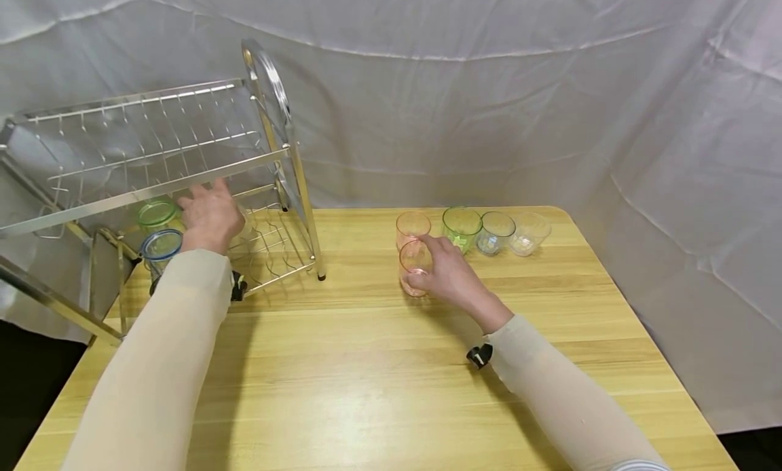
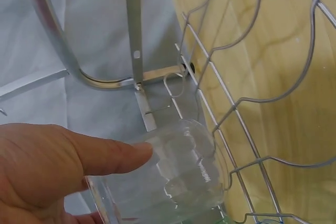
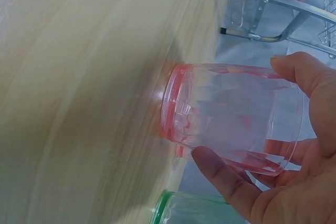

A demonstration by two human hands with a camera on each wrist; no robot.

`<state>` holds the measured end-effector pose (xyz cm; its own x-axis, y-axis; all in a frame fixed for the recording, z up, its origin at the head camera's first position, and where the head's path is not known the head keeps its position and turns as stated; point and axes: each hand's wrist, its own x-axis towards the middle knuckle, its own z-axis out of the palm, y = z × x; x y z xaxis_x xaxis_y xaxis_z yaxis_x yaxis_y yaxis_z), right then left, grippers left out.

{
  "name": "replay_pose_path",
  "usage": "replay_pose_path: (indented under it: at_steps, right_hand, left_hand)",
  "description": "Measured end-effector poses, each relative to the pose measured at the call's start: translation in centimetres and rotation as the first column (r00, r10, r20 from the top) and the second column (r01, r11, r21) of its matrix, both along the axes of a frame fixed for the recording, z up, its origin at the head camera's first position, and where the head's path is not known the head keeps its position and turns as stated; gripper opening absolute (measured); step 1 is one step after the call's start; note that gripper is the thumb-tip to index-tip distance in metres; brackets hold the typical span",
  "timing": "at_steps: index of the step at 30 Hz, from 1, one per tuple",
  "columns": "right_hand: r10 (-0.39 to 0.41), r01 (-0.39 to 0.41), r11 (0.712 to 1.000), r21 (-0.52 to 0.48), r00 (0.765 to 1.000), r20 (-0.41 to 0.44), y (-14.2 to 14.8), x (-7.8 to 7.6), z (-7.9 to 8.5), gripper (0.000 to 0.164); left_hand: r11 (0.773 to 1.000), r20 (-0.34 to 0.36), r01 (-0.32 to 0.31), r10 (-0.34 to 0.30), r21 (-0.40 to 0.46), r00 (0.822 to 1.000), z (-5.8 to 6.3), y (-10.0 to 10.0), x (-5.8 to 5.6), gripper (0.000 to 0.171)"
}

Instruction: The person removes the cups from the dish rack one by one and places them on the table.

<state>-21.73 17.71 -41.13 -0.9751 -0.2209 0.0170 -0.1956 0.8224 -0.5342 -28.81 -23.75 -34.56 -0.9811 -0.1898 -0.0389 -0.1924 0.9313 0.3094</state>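
Observation:
Under the rack's upper tier, my left hand (image 1: 210,216) grips a clear glass (image 2: 178,174) with the thumb along its side. The glass lies close over the wires of the lower tier (image 2: 244,129). Beside that hand, a green-rimmed glass (image 1: 157,214) and a blue-rimmed glass (image 1: 161,246) stand in the rack. On the table, my right hand (image 1: 451,271) holds a pink glass (image 3: 231,114) between thumb and fingers, its base right at the tabletop. Just behind it stands a second pink glass (image 1: 412,224).
The two-tier metal rack (image 1: 299,193) fills the table's left side. Right of the pink glasses stand a green glass (image 1: 462,228), a bluish glass (image 1: 495,235) and a clear glass bowl (image 1: 529,235), in a row along the wooden table's (image 1: 342,376) back edge. Grey cloth (image 1: 427,132) hangs behind.

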Motion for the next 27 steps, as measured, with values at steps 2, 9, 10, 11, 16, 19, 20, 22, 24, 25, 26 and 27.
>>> replay_pose_path:
  at_steps: [2, 9, 10, 11, 16, 19, 20, 22, 24, 25, 26, 27]
  right_hand:
    - [-0.001, 0.001, 1.000, -0.005, 1.000, 0.001, 0.0, 0.0, 0.0, 0.089]
    - [-0.004, 0.003, 1.000, -0.013, 1.000, -0.005, 0.1, 0.0, -0.1, 0.090]
    - [-0.003, 0.003, 1.000, -0.014, 1.000, -0.007, 0.1, 0.1, -0.1, 0.089]
    - [-0.002, 0.002, 1.000, -0.013, 1.000, -0.007, 0.1, 0.0, -0.2, 0.089]
    - [-0.005, 0.005, 1.000, -0.002, 1.000, -0.004, 0.0, 0.0, -0.1, 0.089]
    - [-0.008, 0.008, 1.000, 0.001, 1.000, 0.009, 0.0, 0.0, 0.0, 0.090]
    - [-0.008, 0.008, 1.000, 0.001, 1.000, 0.012, 0.0, 0.0, 0.0, 0.090]
    - [-0.009, 0.009, 1.000, -0.002, 1.000, 0.019, 0.0, 0.0, 0.1, 0.091]
    - [-0.008, 0.008, 1.000, -0.007, 1.000, 0.024, 0.0, 0.0, 0.1, 0.091]
    - [-0.007, 0.007, 1.000, -0.012, 1.000, 0.026, 0.0, 0.0, 0.1, 0.091]
    - [-0.006, 0.006, 1.000, -0.017, 1.000, 0.027, 0.0, 0.0, 0.2, 0.091]
    - [-0.003, 0.004, 1.000, -0.022, 1.000, 0.027, 0.0, 0.0, 0.2, 0.091]
  left_hand:
    - [1.000, 0.006, -0.013, 0.013, 0.023, 1.000, 0.1, 0.1, 0.2, 0.073]
    - [0.995, -0.003, -0.027, 0.027, 0.093, 1.000, 0.8, 0.7, 1.2, 0.078]
    - [0.996, -0.002, -0.020, 0.021, 0.086, 1.000, 0.9, 0.8, 1.3, 0.079]
    - [0.997, 0.002, -0.016, 0.016, 0.081, 1.000, 1.1, 0.9, 1.5, 0.080]
    - [0.991, 0.007, -0.031, 0.030, 0.133, 1.000, 1.8, 1.6, 2.8, 0.091]
    - [0.984, -0.023, -0.033, 0.037, 0.177, 0.999, 2.1, 1.9, 3.7, 0.091]
    - [0.982, -0.033, -0.029, 0.036, 0.187, 0.999, 2.2, 2.0, 4.1, 0.090]
    - [0.979, -0.047, -0.020, 0.030, 0.202, 0.998, 2.2, 2.1, 4.7, 0.086]
    - [0.973, -0.044, -0.018, 0.029, 0.228, 0.999, 2.4, 2.2, 5.5, 0.085]
    - [0.971, -0.040, -0.020, 0.031, 0.237, 0.999, 2.4, 2.3, 5.9, 0.086]
    - [0.969, -0.040, -0.022, 0.033, 0.244, 0.999, 2.5, 2.4, 6.3, 0.087]
    - [0.967, -0.039, -0.023, 0.034, 0.255, 0.999, 2.6, 2.5, 6.7, 0.088]
